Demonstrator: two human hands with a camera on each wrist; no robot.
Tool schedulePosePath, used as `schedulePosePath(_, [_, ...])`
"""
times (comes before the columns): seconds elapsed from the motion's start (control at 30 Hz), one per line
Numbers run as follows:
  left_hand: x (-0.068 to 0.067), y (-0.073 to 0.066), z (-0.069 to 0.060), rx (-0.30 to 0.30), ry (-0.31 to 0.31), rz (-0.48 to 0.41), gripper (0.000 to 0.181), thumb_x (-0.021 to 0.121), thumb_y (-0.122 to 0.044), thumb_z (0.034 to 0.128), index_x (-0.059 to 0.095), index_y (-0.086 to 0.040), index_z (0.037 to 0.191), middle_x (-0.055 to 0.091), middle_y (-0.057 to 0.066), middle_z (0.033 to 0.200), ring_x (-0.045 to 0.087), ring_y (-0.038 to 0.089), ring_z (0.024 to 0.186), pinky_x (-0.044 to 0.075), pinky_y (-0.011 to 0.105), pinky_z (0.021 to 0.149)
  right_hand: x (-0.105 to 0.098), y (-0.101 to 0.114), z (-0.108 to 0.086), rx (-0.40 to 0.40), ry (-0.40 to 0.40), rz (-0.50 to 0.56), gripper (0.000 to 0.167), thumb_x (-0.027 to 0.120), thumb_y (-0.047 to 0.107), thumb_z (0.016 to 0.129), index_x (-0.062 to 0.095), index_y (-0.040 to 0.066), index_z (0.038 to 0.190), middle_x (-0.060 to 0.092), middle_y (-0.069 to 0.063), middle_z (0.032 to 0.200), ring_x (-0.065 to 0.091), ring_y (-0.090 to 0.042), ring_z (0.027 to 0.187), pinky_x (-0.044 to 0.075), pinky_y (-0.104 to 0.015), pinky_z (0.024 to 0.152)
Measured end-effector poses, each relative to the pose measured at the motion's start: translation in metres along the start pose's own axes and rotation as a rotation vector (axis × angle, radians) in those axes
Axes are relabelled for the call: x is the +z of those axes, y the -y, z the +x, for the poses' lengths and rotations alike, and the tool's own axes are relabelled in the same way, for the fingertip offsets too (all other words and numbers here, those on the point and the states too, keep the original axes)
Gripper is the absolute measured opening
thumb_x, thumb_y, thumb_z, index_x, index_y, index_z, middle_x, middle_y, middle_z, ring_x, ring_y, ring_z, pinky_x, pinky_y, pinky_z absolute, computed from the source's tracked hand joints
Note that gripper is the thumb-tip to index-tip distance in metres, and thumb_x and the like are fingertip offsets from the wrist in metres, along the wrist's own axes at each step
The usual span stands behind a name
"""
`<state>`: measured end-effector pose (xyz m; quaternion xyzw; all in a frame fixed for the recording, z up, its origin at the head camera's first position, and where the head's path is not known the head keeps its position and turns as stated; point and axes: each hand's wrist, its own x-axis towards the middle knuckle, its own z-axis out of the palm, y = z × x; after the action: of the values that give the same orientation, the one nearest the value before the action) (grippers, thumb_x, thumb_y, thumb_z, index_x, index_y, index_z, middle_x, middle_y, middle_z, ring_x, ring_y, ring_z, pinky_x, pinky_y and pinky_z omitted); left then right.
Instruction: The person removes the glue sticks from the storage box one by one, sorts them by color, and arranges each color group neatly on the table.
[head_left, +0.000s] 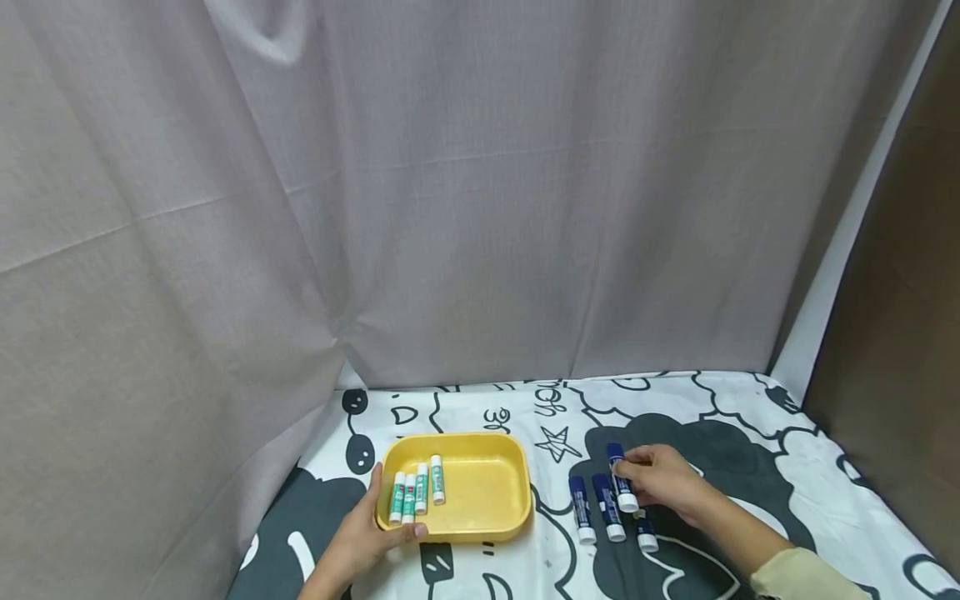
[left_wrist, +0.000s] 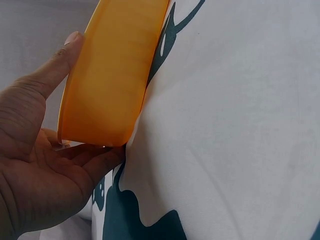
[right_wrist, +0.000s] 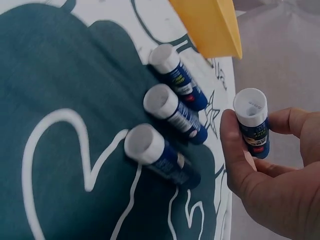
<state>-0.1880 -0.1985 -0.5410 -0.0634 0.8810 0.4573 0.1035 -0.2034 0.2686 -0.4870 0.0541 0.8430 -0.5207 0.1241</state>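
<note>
Tube (right_wrist: 255, 125) pinched, right hand (head_left: 663, 477) seemingly aloft

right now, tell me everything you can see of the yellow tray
The yellow tray is a shallow rounded rectangle, plastic-looking, with raised walls and an open top. It rests upright on the patterned cloth, with four green-and-white sticks lying in its left part. The left hand grips its near left corner.

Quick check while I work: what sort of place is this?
Probably a small indoor workspace: a grey curtain hangs behind, a printed cloth is spread in front of it, and a yellow tray and blue-and-white tubes are set out there.
</note>
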Motion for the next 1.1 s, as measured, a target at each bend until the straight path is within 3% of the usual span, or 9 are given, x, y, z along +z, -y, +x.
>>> schedulePosePath(0.4, [0.000, 0.000, 0.000, 0.011, -0.001, 0.021, 0.149, 0.103, -0.051, 0.0728, 0.007, -0.009, 0.179, 0.040, 0.032, 0.173, 0.047, 0.051, 0.155, 0.036, 0.072, 0.127, -0.016, -0.025, -0.008, 0.044, -0.071, -0.108, 0.044, 0.068, 0.013, 0.104, 0.062, -0.023, 0.129, 0.077, -0.020, 0.104, 0.076, -0.021, 0.087, 0.070, -0.042, 0.074])
schedulePosePath(0.63, [-0.001, 0.001, 0.000, 0.030, -0.012, 0.027, 0.148, 0.104, -0.050, 0.0732, 0.008, -0.008, 0.179, 0.040, 0.033, 0.173, 0.046, 0.052, 0.156, 0.035, 0.073, 0.128, -0.021, -0.037, -0.010, 0.085, -0.107, -0.231, 0.038, 0.071, 0.015, 0.101, 0.067, -0.018, 0.119, 0.074, -0.018, 0.098, 0.073, -0.017, 0.081, 0.068, -0.037, 0.068])
schedulePosePath(0.9, [0.000, 0.003, 0.002, -0.001, -0.003, 0.011, 0.150, 0.104, -0.052, 0.0713, 0.008, -0.010, 0.179, 0.041, 0.032, 0.172, 0.049, 0.049, 0.153, 0.036, 0.073, 0.127, -0.023, -0.055, -0.009, 0.072, -0.137, -0.351, 0.026, 0.075, 0.018, 0.096, 0.071, -0.007, 0.100, 0.067, -0.006, 0.082, 0.066, -0.015, 0.069, 0.059, -0.029, 0.057])
schedulePosePath(1.1, [0.000, 0.002, 0.002, 0.000, -0.005, 0.017, 0.150, 0.104, -0.052, 0.0716, 0.008, -0.010, 0.179, 0.040, 0.032, 0.173, 0.049, 0.049, 0.153, 0.035, 0.073, 0.128, -0.022, -0.060, -0.009, 0.045, -0.159, -0.422, 0.028, 0.079, 0.019, 0.093, 0.071, -0.006, 0.100, 0.065, -0.003, 0.077, 0.063, -0.014, 0.059, 0.052, -0.029, 0.055])
